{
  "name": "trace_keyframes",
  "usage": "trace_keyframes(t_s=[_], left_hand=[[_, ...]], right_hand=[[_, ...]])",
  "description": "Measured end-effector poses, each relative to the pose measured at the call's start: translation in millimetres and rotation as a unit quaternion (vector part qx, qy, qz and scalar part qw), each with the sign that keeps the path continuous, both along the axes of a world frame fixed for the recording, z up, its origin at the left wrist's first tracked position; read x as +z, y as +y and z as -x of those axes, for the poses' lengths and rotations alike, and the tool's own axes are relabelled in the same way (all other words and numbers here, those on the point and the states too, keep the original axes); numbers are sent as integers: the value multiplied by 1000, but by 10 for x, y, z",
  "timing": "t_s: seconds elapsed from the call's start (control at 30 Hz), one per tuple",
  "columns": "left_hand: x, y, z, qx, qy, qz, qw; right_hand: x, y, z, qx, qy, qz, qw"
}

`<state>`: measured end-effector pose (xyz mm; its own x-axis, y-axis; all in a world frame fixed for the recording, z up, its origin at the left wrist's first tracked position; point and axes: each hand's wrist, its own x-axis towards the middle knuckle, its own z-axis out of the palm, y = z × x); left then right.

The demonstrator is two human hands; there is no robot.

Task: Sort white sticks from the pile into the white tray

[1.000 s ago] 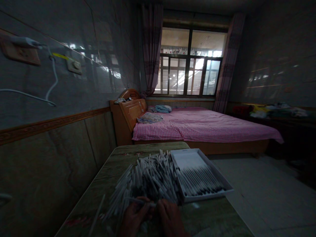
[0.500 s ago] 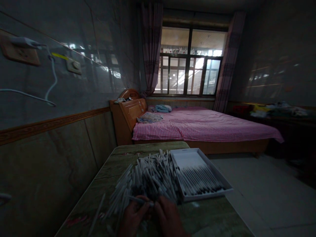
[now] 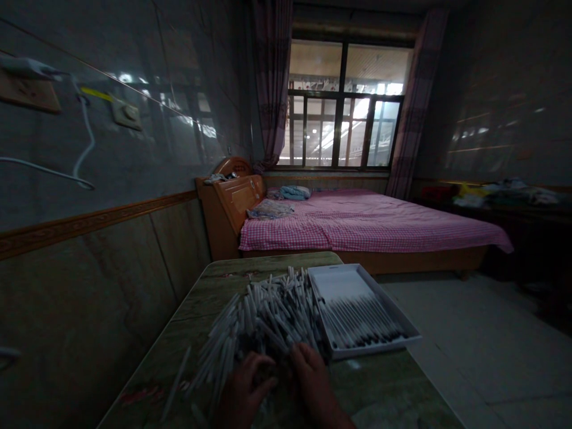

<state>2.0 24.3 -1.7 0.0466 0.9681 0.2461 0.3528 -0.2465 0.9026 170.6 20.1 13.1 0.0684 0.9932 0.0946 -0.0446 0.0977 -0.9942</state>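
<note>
Moving apart since the earlier frame, the left hand (image 3: 245, 386) and right hand (image 3: 310, 372) are leaving a dark gap between them, and the tube that was crossing the left fingers is no longer showing there. That seems to be leaving the left hand free: its thumb and forefinger are curling with a space between. Fingers of the right are bunching beside a slanting tube (image 3: 273, 337); whether they are gripping it, I cannot tell. Slim, straight, whitish pen-like tubes are lying in a tangled pile (image 3: 268, 304) on the smooth, marbled green tabletop (image 3: 187, 316). Just right of it, a shallow, straight-walled white tray (image 3: 342, 279) is holding a neat row of dark-tipped tubes (image 3: 363, 319). One loose tube (image 3: 176, 382) is lying apart, leftward.
</note>
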Motion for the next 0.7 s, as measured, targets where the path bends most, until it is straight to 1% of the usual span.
trace_keyframes(t_s=[0.03, 0.1, 0.2, 0.27, 0.4, 0.47, 0.53, 0.6, 0.7], left_hand=[[-22, -21, 2, -22, 58, -14, 998], [-58, -63, -10, -52, 154, -22, 986], [-114, -87, -45, -56, 245, -17, 968], [-167, -68, -59, -44, 275, -16, 960], [-276, -15, -53, -25, 274, -41, 960], [-284, -12, -54, -20, 269, -54, 961], [-241, -20, -58, -17, 269, -56, 961], [-166, -24, -55, -25, 259, -57, 964], [-72, -4, -22, -23, 210, -77, 974]], right_hand=[[26, 15, -4, -21, 27, 16, 999], [62, 45, -15, -41, 69, 44, 996], [67, 69, -21, -45, 94, 54, 993], [47, 73, -16, -43, 92, 52, 993], [-1, 78, -2, -38, 91, 51, 994], [-11, 81, 3, -34, 94, 49, 994], [-8, 83, 6, -32, 101, 51, 993], [11, 82, 7, -40, 107, 52, 992], [71, 77, -12, -71, 125, 53, 988]])
